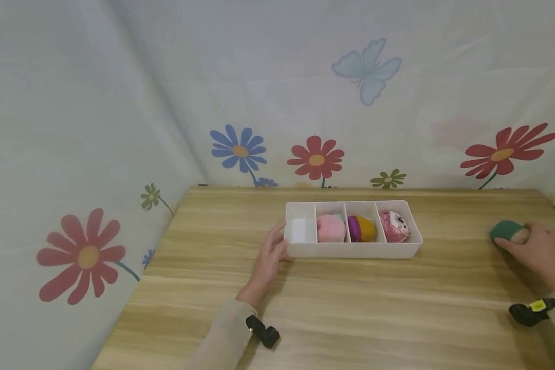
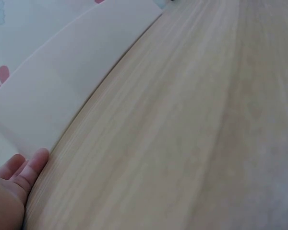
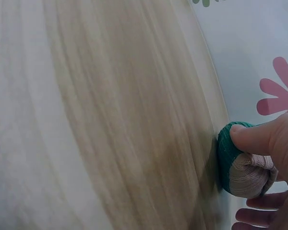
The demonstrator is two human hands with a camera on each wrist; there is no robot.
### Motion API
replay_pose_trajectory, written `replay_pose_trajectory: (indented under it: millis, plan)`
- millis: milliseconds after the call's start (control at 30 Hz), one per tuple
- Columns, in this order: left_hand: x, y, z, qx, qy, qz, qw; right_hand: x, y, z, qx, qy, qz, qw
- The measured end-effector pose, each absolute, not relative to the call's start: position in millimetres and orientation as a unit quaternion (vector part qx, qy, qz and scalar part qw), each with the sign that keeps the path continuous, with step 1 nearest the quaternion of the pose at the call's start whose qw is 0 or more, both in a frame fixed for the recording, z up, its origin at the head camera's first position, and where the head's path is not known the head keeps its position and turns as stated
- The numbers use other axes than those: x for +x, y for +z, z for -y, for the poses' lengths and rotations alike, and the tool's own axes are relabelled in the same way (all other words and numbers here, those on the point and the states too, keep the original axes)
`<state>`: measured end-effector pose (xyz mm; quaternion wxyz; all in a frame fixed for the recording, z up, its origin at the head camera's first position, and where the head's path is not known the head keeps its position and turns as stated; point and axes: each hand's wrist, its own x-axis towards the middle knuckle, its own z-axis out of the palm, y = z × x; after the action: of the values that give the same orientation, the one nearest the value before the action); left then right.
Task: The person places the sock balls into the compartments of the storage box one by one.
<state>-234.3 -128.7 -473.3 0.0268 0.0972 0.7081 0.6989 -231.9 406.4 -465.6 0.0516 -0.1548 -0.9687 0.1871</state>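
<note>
My right hand [image 1: 543,252] pinches a rolled-up sock [image 3: 249,165] at the table's right side, thumb on its green ribbed part and the beige part showing below. In the right wrist view the other fingers are partly behind it. My left hand [image 1: 269,257] touches the left end of a white divided box [image 1: 351,251], with fairly straight fingertips at its front corner. Inside the box sit a pink roll [image 1: 331,228], a purple and mustard roll [image 1: 362,228] and a pink-and-white roll [image 1: 394,226] with a dark face-like mark. The leftmost compartment [image 1: 300,230] holds no roll.
The wood-grain table [image 1: 374,308] runs back to a white curtain [image 1: 277,77] printed with flowers and a butterfly. Another curtain side stands along the table's left edge. A black wrist device [image 1: 262,331] is strapped on each sleeve.
</note>
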Motion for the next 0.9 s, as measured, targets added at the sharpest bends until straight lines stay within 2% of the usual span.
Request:
replay_pose_trajectory:
  millis: [167,900]
  plan:
    - [-231.4,-475.0,127.9,0.094,0.705,-0.702,0.036,-231.4,-468.2,-407.8,-0.153,0.188,0.969,0.043]
    - [-234.0,-472.2,128.5,0.091,0.703,-0.704,0.042,-231.1,-470.9,-406.4,-0.146,0.210,0.964,0.071]
